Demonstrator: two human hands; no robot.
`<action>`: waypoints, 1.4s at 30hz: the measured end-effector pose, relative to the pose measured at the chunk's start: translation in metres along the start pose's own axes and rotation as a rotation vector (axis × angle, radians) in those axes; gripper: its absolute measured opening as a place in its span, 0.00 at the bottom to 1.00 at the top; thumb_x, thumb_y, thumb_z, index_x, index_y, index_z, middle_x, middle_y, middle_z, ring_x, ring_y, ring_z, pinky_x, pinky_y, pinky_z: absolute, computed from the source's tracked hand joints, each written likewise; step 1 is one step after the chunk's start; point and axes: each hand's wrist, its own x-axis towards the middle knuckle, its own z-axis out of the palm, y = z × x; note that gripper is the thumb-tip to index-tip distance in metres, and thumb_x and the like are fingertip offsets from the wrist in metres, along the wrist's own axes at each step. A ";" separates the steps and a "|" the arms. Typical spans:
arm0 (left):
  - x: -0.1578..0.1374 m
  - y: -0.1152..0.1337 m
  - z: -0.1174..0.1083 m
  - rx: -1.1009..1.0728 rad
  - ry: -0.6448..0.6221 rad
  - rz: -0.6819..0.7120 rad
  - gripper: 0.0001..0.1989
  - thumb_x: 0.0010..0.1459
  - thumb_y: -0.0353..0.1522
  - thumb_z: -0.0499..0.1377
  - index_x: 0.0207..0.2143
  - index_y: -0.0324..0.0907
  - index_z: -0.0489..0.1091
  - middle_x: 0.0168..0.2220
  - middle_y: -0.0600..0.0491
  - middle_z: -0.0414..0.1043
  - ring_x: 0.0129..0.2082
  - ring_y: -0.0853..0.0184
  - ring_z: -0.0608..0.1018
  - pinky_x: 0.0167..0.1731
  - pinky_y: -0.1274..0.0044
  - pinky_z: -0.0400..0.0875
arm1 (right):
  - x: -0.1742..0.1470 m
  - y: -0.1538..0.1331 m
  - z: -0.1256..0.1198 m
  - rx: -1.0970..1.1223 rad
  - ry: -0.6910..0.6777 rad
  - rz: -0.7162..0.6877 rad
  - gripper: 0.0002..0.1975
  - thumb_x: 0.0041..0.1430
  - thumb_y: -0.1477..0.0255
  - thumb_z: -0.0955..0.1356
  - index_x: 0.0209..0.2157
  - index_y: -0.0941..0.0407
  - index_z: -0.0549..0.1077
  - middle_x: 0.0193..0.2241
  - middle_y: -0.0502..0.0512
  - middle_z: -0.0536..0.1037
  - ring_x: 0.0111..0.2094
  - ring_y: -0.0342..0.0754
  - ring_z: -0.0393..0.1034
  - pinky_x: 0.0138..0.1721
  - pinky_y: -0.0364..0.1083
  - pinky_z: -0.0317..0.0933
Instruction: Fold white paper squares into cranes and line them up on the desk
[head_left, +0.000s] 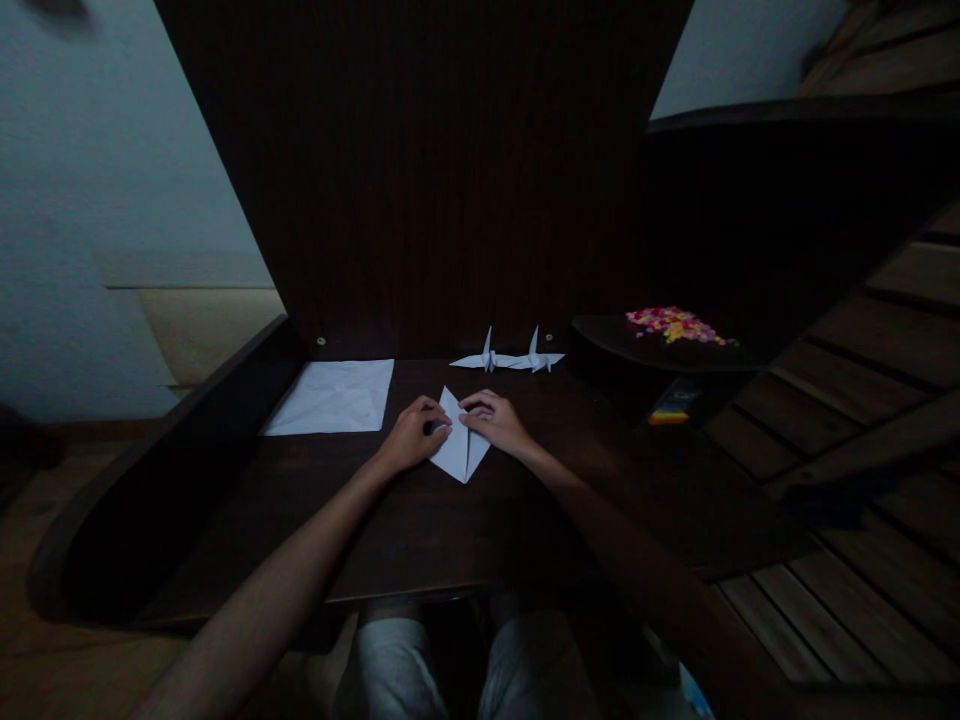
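Paper in a small kite-like fold, the folded piece [451,458], sits at the middle of the dark desk [420,540], and from my remote seat I take it as the work in hand. I have the left hand [415,433] at its left side and the right hand [495,418] at its upper right; on each, thumb and fingertips look drawn together on the paper, though from this height I cannot tell how hard they press. One point of the fold shows beyond the fingers, another points back toward the body, and a crease line runs down to that nearer point. Behind it, near the back panel [427,180], I count a left bird [472,361] and a right bird [541,362], both of white folded paper with a tall thin part standing up, so I judge two pieces complete. If the one under the fingers is meant to match them, I would put it partway: the main diagonal folds look made, while no neck, tail or wings are shaped yet. A flat sheet [330,398] with faint creases lies well to the left, apart from both hands, so perhaps one more remains after this. On the corner shelf [600,338] at right, I see a heap of small coloured pieces [675,325], with neither hand near it
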 end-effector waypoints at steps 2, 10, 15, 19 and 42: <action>0.001 0.002 0.000 -0.019 -0.004 -0.016 0.11 0.55 0.36 0.56 0.33 0.42 0.75 0.38 0.49 0.70 0.40 0.63 0.74 0.45 0.71 0.66 | 0.000 -0.001 0.001 0.005 0.009 -0.003 0.07 0.46 0.70 0.69 0.29 0.58 0.74 0.34 0.52 0.71 0.29 0.41 0.68 0.33 0.43 0.65; -0.001 0.018 -0.002 -0.037 0.006 -0.072 0.16 0.54 0.44 0.56 0.31 0.42 0.76 0.34 0.50 0.74 0.35 0.63 0.75 0.37 0.74 0.67 | -0.001 -0.010 0.003 0.172 -0.036 0.093 0.12 0.50 0.62 0.69 0.28 0.57 0.73 0.26 0.52 0.75 0.29 0.45 0.72 0.34 0.46 0.66; -0.001 0.020 -0.003 0.013 0.027 -0.147 0.12 0.51 0.39 0.57 0.29 0.40 0.74 0.31 0.50 0.75 0.32 0.63 0.75 0.34 0.74 0.66 | -0.002 -0.013 0.003 0.210 -0.088 0.083 0.15 0.50 0.58 0.68 0.29 0.57 0.74 0.29 0.53 0.77 0.32 0.47 0.73 0.37 0.46 0.66; 0.000 0.015 -0.006 -0.041 0.064 -0.223 0.08 0.50 0.36 0.56 0.26 0.42 0.73 0.26 0.52 0.74 0.29 0.63 0.74 0.34 0.74 0.65 | -0.001 -0.011 0.000 0.055 -0.044 -0.012 0.15 0.56 0.60 0.64 0.30 0.57 0.75 0.32 0.54 0.77 0.36 0.46 0.71 0.40 0.46 0.63; 0.008 0.012 -0.009 -1.131 0.078 -0.644 0.12 0.48 0.38 0.60 0.32 0.39 0.71 0.29 0.51 0.75 0.30 0.63 0.77 0.32 0.73 0.69 | 0.000 -0.013 -0.003 0.313 -0.015 0.241 0.18 0.44 0.70 0.71 0.39 0.55 0.67 0.28 0.49 0.76 0.29 0.46 0.72 0.31 0.44 0.65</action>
